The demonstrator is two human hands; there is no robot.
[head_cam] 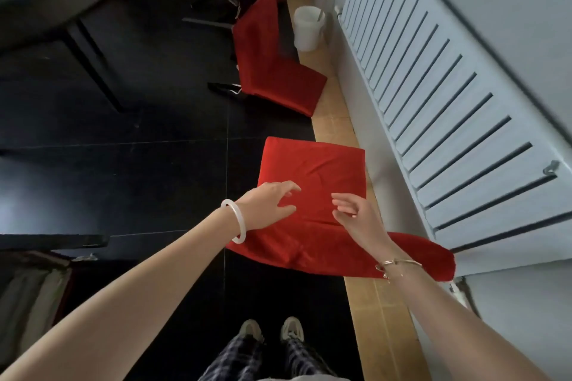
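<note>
Beside the pale radiator (pixel 448 120), a person stands over a chair dressed in a red chair cover (pixel 312 164), set where the black mat meets the tiled strip. Their left hand (pixel 269 204) lies spread on the cloth at the seat's near edge, fingers straight. The right hand (pixel 356 213) hovers just beside it, fingers loosely bent, gripping nothing. To my eye the cover is already on and mostly flat; a few creases and the slack flap by the wall look left to tidy. Another red-covered chair (pixel 272 71) and a white bucket (pixel 306 28) stand farther along.
</note>
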